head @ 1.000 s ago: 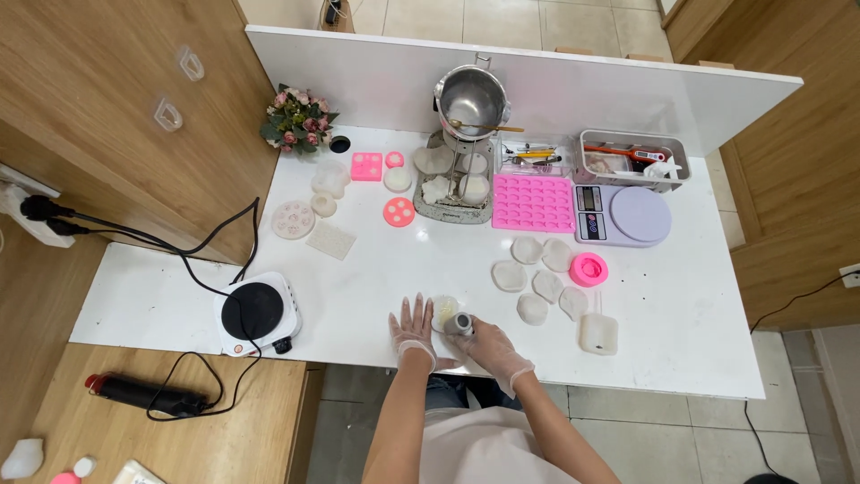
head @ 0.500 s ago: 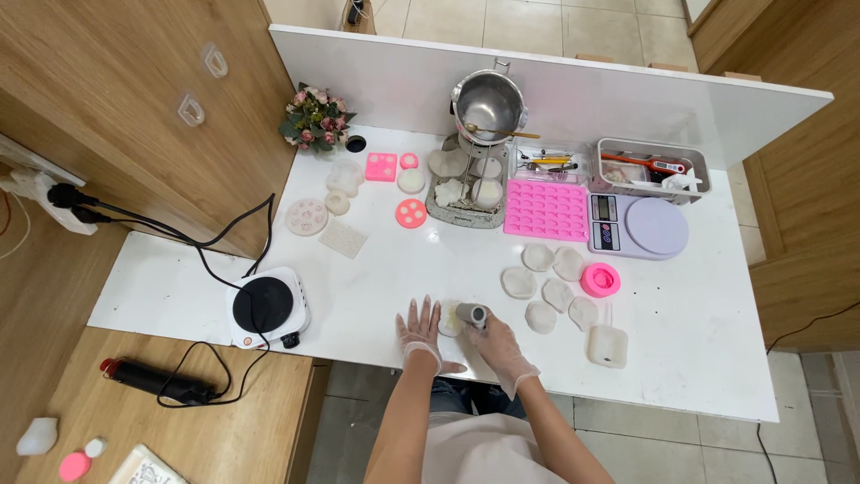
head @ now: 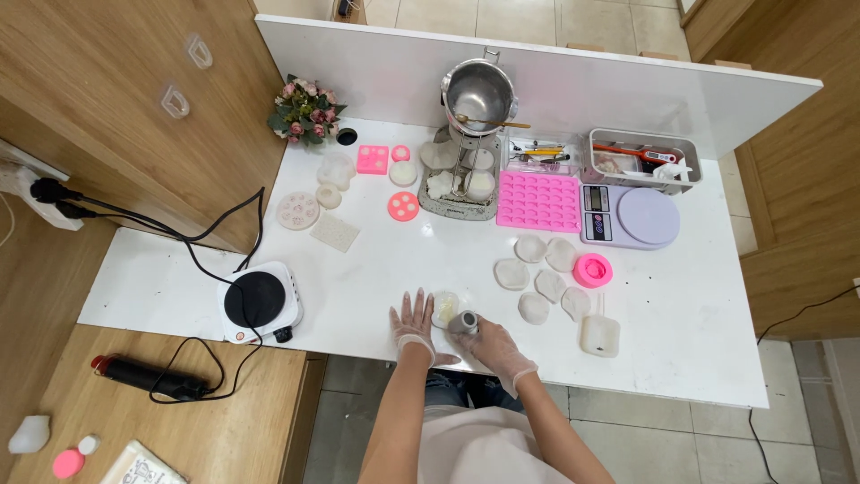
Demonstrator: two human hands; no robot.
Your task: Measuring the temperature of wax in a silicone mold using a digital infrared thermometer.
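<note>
My left hand [head: 414,326], in a thin clear glove, lies flat with fingers spread on the white table [head: 376,269], its fingertips touching a small pale mold [head: 444,307]. My right hand [head: 493,344], also gloved, grips a small grey metal cylinder [head: 464,323] that stands on the table right beside the pale mold. Both hands are near the table's front edge.
To the right lie several pale round molds [head: 542,273], a pink round mold [head: 592,269] and a clear cup [head: 599,335]. Further back stand a pink tray mold [head: 538,201], a scale [head: 630,216], a metal pot on a rack [head: 477,90], flowers [head: 305,109]. A hot plate [head: 257,303] sits left.
The view has shifted slightly as my head moved. Both hands stay at the pale mold and the grey cylinder, barely moved.
</note>
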